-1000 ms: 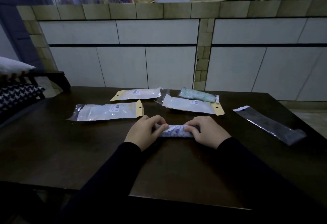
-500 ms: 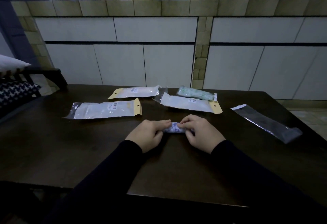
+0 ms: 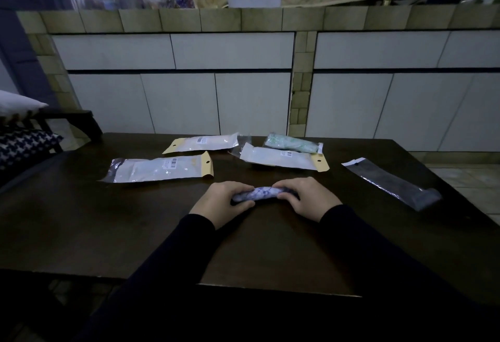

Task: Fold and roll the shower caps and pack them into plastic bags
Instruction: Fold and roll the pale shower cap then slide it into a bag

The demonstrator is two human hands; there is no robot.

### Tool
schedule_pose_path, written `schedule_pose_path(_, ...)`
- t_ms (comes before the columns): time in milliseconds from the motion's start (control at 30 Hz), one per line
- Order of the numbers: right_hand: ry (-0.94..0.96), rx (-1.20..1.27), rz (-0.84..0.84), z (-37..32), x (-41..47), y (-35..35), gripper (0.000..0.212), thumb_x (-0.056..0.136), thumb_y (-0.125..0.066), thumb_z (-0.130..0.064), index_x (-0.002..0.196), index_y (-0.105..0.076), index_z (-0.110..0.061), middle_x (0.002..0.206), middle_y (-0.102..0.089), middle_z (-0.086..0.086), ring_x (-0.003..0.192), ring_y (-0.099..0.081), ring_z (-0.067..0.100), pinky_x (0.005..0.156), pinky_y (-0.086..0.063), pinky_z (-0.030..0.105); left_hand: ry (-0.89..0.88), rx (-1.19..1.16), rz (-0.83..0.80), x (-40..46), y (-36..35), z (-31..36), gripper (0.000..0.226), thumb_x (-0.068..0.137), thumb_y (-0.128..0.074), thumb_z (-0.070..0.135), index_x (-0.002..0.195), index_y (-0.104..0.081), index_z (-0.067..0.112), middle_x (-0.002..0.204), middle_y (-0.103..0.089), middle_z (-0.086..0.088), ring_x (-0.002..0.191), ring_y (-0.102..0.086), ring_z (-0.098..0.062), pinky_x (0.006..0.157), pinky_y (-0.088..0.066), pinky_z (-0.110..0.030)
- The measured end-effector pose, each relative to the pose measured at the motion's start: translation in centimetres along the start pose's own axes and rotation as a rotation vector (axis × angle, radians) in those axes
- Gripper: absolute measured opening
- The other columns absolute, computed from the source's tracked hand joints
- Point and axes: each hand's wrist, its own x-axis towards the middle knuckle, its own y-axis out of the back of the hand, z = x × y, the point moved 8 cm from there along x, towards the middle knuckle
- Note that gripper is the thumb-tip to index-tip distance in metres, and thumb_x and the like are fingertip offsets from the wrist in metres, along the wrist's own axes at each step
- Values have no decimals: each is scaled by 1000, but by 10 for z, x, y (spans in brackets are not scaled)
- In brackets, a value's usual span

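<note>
**Tightening the roll before bagging**

While both hands gripped the blue-and-white patterned shower cap roll (image 3: 260, 193) on the dark wooden table (image 3: 108, 228), I judged the step to be rolling it tight. My left hand (image 3: 220, 202) curled around one end and my right hand (image 3: 305, 198) around the other. I would have kept even pressure at both ends, so the roll stayed slim enough to slide in.

An empty clear plastic bag (image 3: 392, 183) lay near on the right, unobstructed. Three white packed bags with yellow headers (image 3: 159, 170) and a bagged green cap (image 3: 290, 143) sat beyond the hands, apart from the roll.
</note>
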Motion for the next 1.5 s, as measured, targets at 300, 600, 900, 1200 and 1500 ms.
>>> schedule_pose_path(300, 59, 21, 0, 7, -7, 7, 35, 97, -51, -24, 132, -55, -25, 128, -61, -3, 117, -54, 10, 98, -37, 20, -164, 112, 110, -3, 7, 23, 32, 89, -65, 25, 121, -63, 21, 108, -65, 4, 83, -49, 2, 75, -39, -9)
schedule_pose_path(600, 18, -203, 317, 59, -57, 59, 29, 87, -62, -28, 116, -67, -25, 123, -60, -6, 117, -49, 8, 99, -37, 21, -137, 46, 113, 15, -9, 39, 30, 93, -58, 32, 120, -61, 21, 102, -57, 13, 87, -51, 2, 79, -40, -11)
schedule_pose_path(900, -548, -533, 351, 142, -108, 97, 33, 86, -49, -37, 116, -58, -25, 116, -53, -1, 111, -46, 20, 95, -32, 40, -90, 3, 101, 31, -27, 54, 28, 93, -58, 32, 118, -63, 20, 101, -60, 9, 89, -53, -3, 79, -38, -16)
schedule_pose_path(1200, -342, -404, 212, 117, -93, 74, 28, 92, -46, -44, 112, -56, -27, 98, -64, -3, 89, -55, 14, 91, -35, 35, -49, -28, 166, 23, -20, 48, 28, 91, -61, 32, 114, -66, 17, 104, -67, 3, 89, -55, -4, 79, -40, -16)
schedule_pose_path(1500, -319, -69, 255, 99, -84, 61, 27, 96, -47, -17, 115, -63, -27, 108, -66, -6, 96, -59, 7, 84, -47, 20, 19, -158, 206, 12, -10, 40, 28, 92, -60, 32, 118, -64, 22, 93, -61, 12, 81, -54, 4, 70, -39, -8)
